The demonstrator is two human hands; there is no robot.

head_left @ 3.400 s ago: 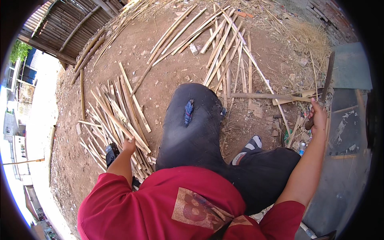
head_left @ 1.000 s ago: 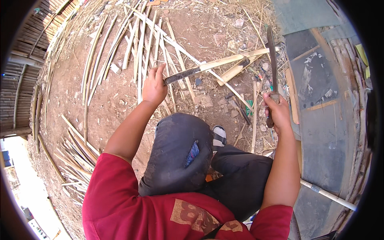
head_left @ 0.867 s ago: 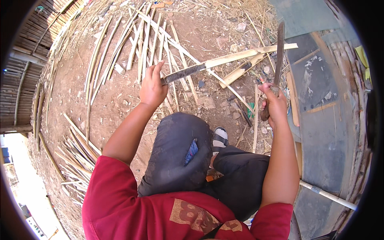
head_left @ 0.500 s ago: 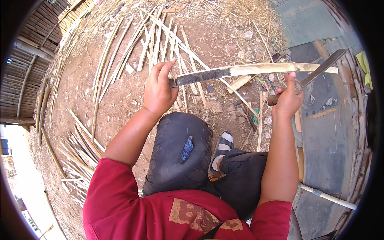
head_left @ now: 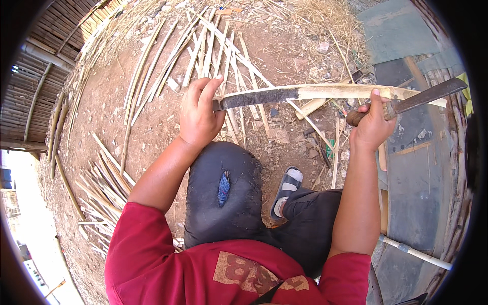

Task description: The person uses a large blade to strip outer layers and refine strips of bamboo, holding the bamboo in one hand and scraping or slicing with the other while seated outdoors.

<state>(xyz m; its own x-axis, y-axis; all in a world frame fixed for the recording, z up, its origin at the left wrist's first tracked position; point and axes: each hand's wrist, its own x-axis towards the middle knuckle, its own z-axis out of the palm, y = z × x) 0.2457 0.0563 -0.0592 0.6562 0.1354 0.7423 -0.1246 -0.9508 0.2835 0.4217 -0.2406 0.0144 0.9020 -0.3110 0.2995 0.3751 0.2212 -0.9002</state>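
Observation:
My left hand is closed on the near-left end of a long split bamboo strip, which has a dark patch on its left half and pale bare wood farther right. The strip runs roughly level across in front of my knees. On the right, my right hand grips a machete by its brown wooden handle, with the thumb laid against the bamboo strip. The dark blade points up and right, crossing the strip's right end; whether the edge touches it I cannot tell.
Pale bamboo strips lie fanned on the dirt ahead, and a second pile is at left. My sandalled foot stands below the strip. Dark sheets and a pale pole lie at right, near a bamboo wall at far left.
My right hand has moved a little right with the machete, whose blade is now turned flatter and reaches farther right. The strip's right end has shifted right and slightly down; my left grip stays.

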